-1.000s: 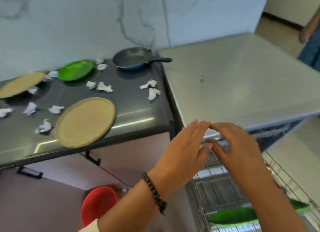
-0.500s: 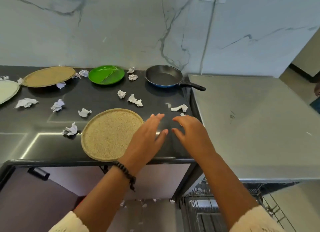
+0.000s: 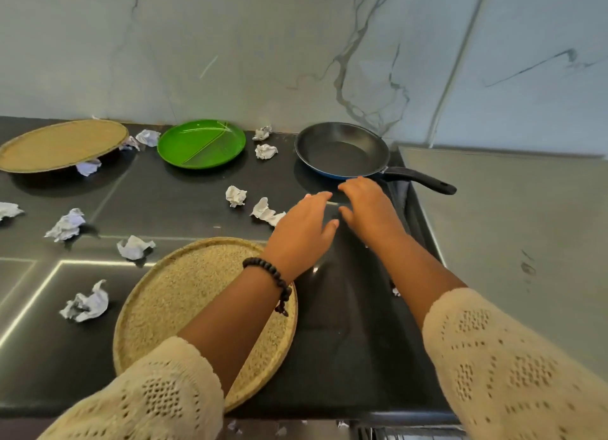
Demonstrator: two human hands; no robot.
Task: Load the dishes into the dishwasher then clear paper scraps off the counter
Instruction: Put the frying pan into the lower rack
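At the near edge of the black tabletop [image 3: 345,357], a woven tray [image 3: 171,308] overhangs slightly beneath the left forearm. Both the left hand [image 3: 304,232] and right hand [image 3: 370,209] hover flat, fingers relaxed, holding nothing, over bare surface just short of the frying pan [image 3: 342,150]. Paper scraps [image 3: 266,212] lie scattered leftward; a green plate [image 3: 201,143] and second tray [image 3: 62,145] sit by the wall.

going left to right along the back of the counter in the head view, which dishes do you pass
woven tray → green divided plate → frying pan, its handle pointing right
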